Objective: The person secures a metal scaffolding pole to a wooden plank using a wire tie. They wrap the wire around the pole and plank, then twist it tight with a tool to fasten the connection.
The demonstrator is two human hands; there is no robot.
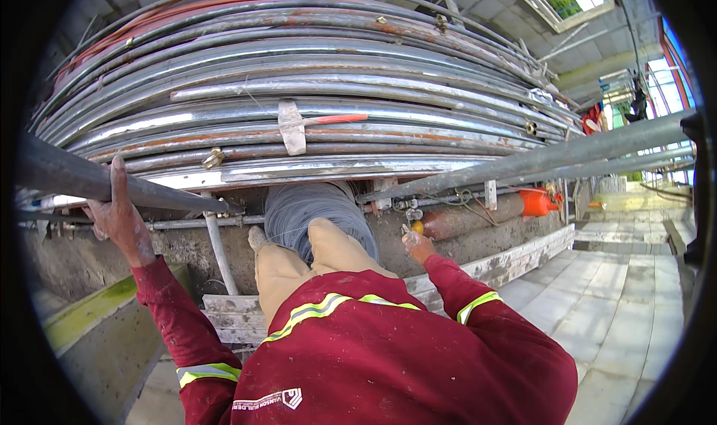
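My left hand [125, 219] is wrapped around a grey metal pipe [168, 192] at the left, one finger stretched over its top. My right hand [420, 246] is at the right of my knees with its fingers pressed together. What it holds, if anything, is too small to tell. Just beyond that hand lies a brown cylinder [470, 221], with a yellow part at its near end and an orange cap [536, 202] at the far one. Between my legs and the pipe stack sits a large coil of grey wire [317, 205].
Ahead is a wide stack of long metal pipes [314, 66]. On it lies a whitish flat-headed tool with an orange handle [336, 119]. A thick pipe [553, 156] slants across the right. Whitish planks [523, 257] border the tiled floor [597, 298]. A mossy ledge [89, 317] stands at lower left.
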